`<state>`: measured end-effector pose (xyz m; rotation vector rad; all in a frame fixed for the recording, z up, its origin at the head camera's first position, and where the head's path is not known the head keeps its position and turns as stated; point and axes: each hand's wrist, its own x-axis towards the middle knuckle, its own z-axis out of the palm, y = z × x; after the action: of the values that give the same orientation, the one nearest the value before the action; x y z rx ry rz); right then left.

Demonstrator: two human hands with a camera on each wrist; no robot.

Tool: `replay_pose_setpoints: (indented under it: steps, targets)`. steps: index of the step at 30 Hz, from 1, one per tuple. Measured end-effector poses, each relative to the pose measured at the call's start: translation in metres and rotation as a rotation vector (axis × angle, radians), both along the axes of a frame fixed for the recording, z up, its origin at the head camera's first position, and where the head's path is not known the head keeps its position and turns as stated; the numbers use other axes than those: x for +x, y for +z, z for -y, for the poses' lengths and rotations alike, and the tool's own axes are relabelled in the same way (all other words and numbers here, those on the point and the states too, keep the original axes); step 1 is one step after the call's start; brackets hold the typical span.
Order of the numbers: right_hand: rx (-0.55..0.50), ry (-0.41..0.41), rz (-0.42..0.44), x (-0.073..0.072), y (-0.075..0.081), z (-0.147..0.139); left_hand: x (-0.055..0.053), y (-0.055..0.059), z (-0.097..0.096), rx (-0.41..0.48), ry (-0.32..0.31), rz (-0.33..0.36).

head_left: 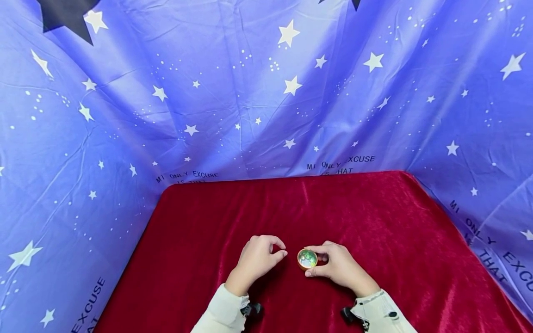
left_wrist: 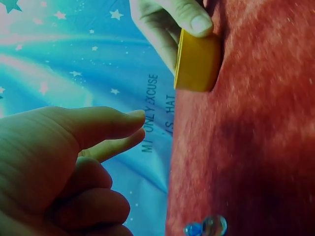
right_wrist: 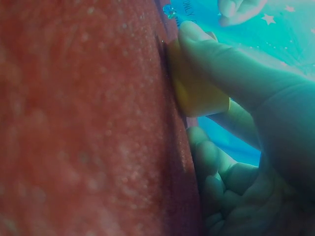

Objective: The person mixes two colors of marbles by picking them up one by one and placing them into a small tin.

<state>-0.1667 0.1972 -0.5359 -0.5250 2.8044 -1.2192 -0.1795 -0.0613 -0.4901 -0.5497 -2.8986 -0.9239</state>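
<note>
A small round yellow cup (head_left: 307,259) sits low over the red cloth, its mouth facing up and shiny clear and green glassy contents showing inside. My right hand (head_left: 339,266) grips it from the right, thumb on the near side and fingers on the far side. In the left wrist view, the thumb presses against the yellow wall (left_wrist: 198,64). Left of the cup, my left hand (head_left: 258,259) hovers with nothing seen in it. Its thumb and index finger point toward the cup, a small gap between their tips, while the other fingers bend loosely.
Two glass marbles, one blue (left_wrist: 193,229) and one clear (left_wrist: 214,225), lie close together on the cloth in the left wrist view. Red velvet cloth (head_left: 200,222) covers the table. Blue star-printed curtains (head_left: 233,101) hang behind and along both sides.
</note>
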Motion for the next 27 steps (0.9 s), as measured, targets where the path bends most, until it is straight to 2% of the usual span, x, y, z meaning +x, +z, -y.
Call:
replay_pose_setpoints:
  steps: [9,18,27]
  targets:
    - [-0.001,0.004,-0.018,-0.001,0.000,-0.001,0.001,-0.006,0.015,0.034,0.032,-0.003]
    - [0.004,0.007,-0.022,-0.001,-0.003,0.000,0.005,-0.009,0.033,0.013,0.063,-0.053]
    - [0.004,0.000,0.001,-0.001,-0.002,-0.001,0.010,-0.013,0.049,-0.017,0.104,-0.040]
